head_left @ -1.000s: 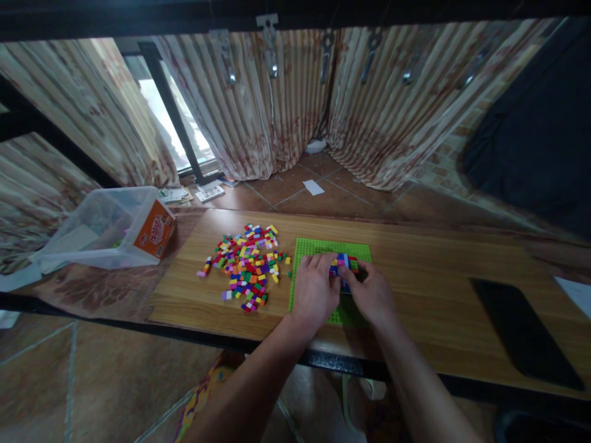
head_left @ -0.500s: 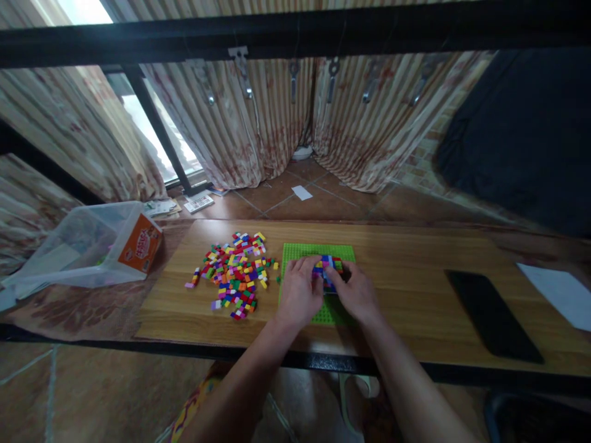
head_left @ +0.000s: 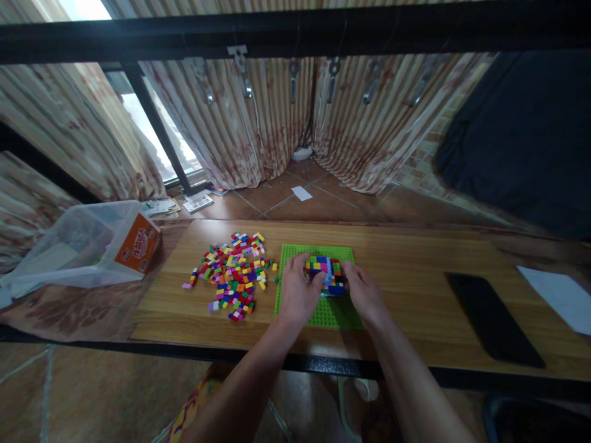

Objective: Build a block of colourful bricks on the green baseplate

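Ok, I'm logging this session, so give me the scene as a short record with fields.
Left hand: thumb and fingers around the left side of the brick build
Right hand: fingers at its right edge
Beneath: green baseplate
Left of baseplate: loose bricks, clear bin beyond
Right: black flat object, white sheet

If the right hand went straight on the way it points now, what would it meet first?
Most likely the multicolored brick build; the right hand has its fingertips at the build's right side, though actual contact is hard to tell.
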Demonstrator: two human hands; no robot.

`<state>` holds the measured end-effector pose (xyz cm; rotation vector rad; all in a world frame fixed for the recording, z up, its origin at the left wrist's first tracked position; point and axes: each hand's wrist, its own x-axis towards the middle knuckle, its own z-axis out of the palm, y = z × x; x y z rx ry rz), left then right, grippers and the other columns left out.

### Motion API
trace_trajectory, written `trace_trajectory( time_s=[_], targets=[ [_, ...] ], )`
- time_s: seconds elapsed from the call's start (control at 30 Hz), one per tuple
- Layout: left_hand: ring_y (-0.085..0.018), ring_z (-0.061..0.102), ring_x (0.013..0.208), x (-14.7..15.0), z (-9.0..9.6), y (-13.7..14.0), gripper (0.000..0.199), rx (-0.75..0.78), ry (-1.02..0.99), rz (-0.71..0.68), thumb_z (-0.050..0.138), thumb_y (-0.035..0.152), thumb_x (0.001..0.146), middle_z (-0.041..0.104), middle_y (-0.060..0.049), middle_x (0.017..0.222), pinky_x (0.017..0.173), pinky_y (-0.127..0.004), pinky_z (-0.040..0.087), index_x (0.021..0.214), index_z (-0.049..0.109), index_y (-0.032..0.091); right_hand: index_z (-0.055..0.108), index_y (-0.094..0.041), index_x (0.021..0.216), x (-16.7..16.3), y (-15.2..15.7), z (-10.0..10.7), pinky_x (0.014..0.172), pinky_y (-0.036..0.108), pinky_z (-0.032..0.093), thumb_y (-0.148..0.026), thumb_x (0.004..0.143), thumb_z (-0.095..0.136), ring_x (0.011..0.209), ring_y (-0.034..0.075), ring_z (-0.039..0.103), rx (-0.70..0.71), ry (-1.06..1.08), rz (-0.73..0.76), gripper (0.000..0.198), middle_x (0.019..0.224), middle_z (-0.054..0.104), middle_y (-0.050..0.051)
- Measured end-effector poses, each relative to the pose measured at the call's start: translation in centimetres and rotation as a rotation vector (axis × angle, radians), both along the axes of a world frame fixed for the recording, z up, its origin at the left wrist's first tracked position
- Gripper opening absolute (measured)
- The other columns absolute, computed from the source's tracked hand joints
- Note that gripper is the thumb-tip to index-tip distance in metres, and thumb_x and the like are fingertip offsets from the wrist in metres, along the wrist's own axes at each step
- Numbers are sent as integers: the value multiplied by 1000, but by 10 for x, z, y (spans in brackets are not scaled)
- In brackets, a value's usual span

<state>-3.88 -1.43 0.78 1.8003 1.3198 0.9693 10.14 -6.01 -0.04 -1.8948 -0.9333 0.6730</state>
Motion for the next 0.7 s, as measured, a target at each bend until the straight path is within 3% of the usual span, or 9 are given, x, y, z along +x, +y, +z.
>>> trace_trajectory(
  time_s=[0.2, 0.5, 0.6, 0.7],
  targets=[
    [-22, 61, 107, 6, -3, 7, 56, -160, -77, 44, 70, 21, 73, 62, -12, 121, 93, -36, 50, 126, 53, 14, 70, -18, 92, -3, 1, -2, 72, 35, 47, -66, 85, 38, 85, 26, 64, -5, 15, 16, 57, 90, 72, 9],
    [-20, 62, 103, 9, -9, 9, 59, -169, -146, 47, 71, 18, 71, 63, -12, 122, 89, -34, 52, 127, 53, 13, 69, -19, 96, -1, 2, -2, 80, 39, 48, -59, 88, 34, 88, 26, 65, -41, -52, 36, 53, 93, 72, 10],
    [-19, 64, 94, 4, -10, 9, 58, -178, -162, 18, 72, 22, 73, 65, -12, 116, 84, -34, 54, 127, 53, 13, 66, -18, 111, 3, 3, -4, 89, 41, 47, -48, 87, 39, 99, 26, 64, 21, -123, 69, 47, 109, 70, 11],
    [-19, 65, 88, -4, -9, 8, 56, -171, -140, -50, 69, 24, 76, 67, -11, 110, 83, -36, 54, 128, 52, 13, 61, -19, 123, 7, 4, -4, 102, 43, 41, -27, 80, 42, 116, 24, 57, 93, -243, 147, 48, 126, 63, 9]
  ],
)
